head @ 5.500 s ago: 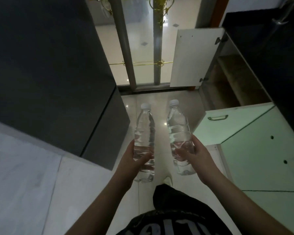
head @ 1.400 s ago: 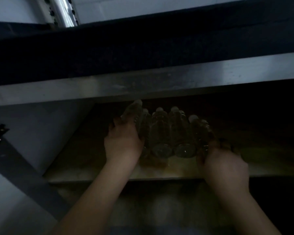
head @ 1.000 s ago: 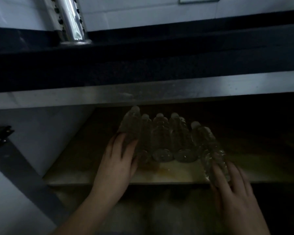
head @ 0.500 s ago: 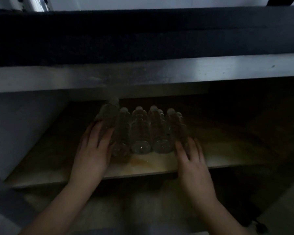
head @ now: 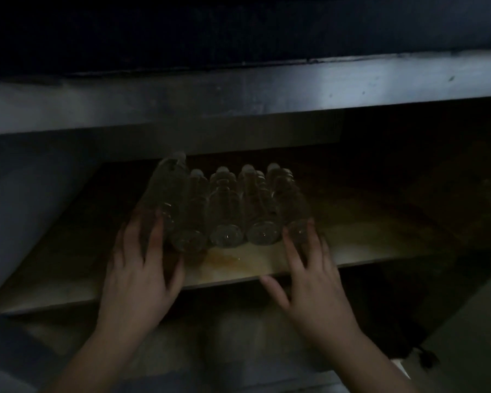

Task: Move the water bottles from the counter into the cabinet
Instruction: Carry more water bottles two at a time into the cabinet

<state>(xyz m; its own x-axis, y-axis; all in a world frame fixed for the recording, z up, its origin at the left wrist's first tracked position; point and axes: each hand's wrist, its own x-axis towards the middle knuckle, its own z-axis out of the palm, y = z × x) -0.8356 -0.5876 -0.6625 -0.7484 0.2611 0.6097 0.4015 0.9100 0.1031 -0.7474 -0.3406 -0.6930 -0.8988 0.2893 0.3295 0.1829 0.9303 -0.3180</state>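
Observation:
Several clear water bottles lie side by side on the stained shelf inside the dim cabinet, caps pointing away from me, bases toward me. My left hand rests with straight fingers against the leftmost bottle, which sits a little higher than the others. My right hand lies with spread fingers at the base of the rightmost bottle, thumb out over the shelf's front edge. Neither hand grips a bottle.
The dark counter edge overhangs the cabinet opening. The cabinet's left wall stands close to the bottles. A lower compartment lies below the shelf. The shelf runs on to the right into darkness.
Since 5.5 s ago both carried bottles have been laid on the shelf with the others and let go. Over the last half second the hands stay flat against the row's two ends.

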